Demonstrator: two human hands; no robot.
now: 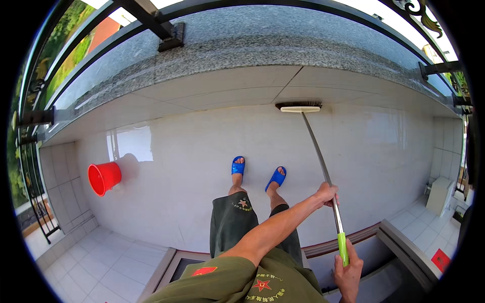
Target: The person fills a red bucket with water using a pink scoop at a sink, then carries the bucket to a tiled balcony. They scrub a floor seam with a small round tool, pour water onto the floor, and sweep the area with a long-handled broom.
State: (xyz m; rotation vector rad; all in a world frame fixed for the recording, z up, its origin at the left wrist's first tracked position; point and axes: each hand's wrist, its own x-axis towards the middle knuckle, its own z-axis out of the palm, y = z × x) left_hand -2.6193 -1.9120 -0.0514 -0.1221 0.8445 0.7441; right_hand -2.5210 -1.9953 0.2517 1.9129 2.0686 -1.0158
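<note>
My left hand (326,194) grips the metal pole (320,155) of a long-handled push broom about midway along it. Lower down, my right hand (348,270) is closed around the lime-green grip (342,246) at the pole's near end. The broom head (300,109) is white with dark bristles. Its bristles lie along the line where the glossy pale floor (197,144) meets the tiled parapet wall (322,87). To the left, a red plastic bucket (110,177) stands on the floor; its inside is barely visible.
A granite ledge (242,49) with dark metal railings (151,22) tops the parapet. My feet wear blue slides (238,165) on the floor. Behind me runs a door frame with a sill track (343,240). A white box-like unit (439,196) sits at the right by the side wall.
</note>
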